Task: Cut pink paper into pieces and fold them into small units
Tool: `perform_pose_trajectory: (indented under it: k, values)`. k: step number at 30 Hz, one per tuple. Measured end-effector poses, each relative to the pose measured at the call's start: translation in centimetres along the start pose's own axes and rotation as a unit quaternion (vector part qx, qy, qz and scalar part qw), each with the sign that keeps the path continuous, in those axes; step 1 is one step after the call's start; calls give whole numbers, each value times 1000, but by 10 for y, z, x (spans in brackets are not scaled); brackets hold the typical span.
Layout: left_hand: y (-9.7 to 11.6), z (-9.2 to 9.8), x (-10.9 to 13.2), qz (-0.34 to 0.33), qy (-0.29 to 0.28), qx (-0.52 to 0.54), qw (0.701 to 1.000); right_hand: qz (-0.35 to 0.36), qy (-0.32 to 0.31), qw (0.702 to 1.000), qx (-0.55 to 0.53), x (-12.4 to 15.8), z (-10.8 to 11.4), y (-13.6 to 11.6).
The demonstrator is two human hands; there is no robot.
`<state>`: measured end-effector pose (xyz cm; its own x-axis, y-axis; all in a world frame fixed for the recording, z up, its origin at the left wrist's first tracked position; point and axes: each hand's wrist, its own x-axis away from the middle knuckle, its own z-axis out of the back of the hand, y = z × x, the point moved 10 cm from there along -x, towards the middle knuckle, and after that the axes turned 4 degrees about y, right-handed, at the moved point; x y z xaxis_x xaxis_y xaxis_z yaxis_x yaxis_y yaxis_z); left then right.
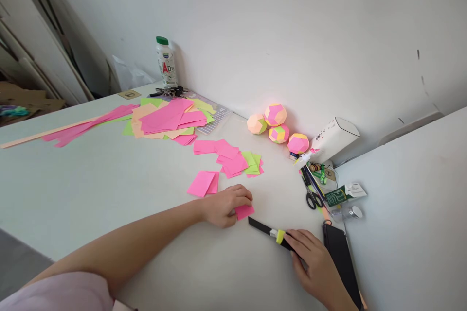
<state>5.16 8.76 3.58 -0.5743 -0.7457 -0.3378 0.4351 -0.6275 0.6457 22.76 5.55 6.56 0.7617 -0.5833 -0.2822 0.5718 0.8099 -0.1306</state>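
Observation:
My left hand [226, 205] is closed over a small pink paper piece [244, 212] on the white table, its fingers curled on the paper's near and far edges. My right hand [314, 262] grips a black and yellow utility knife [280, 236]. The long dark blade is out, with its tip just right of that pink paper, apart from it. Behind my left hand lies a pair of overlapping pink sheets [202, 183]. Farther back are loose pink squares [229, 155] and a few green squares [251, 162].
A heap of coloured paper [166, 119] and long strips [83, 126] lie at the left. Several paper balls [275, 114] sit by the wall. A bottle [166, 63], scissors [314, 199], tube [345, 194], white box [333, 138] and black case [341, 257] stand or lie around.

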Motion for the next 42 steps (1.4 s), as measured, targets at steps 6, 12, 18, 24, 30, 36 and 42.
perform_pose_trajectory:
  k: [6,12,18,24,30,36,42]
  values:
    - [-1,-1,1,-2,1,-3,1000,0,2,1000,-2,-1,2,-1]
    - [-1,-1,0,1,-3,-3,1000,-5,8,1000,-7,-2,3,0]
    - [-1,1,0,1,5,3,1000,1,1,1000,-5,0,0,0]
    - [-1,-1,1,-2,1,-4,1000,-2,9,1000,-10,-2,3,0]
    - [0,1,1,-7,3,-3,1000,-5,18,1000,-4,-1,5,1]
    - [1,1,1,-9,1,1,1000,-9,16,1000,-5,0,4,2]
    - [1,1,1,-16,8,1,1000,-8,7,1000,-4,2,1,3]
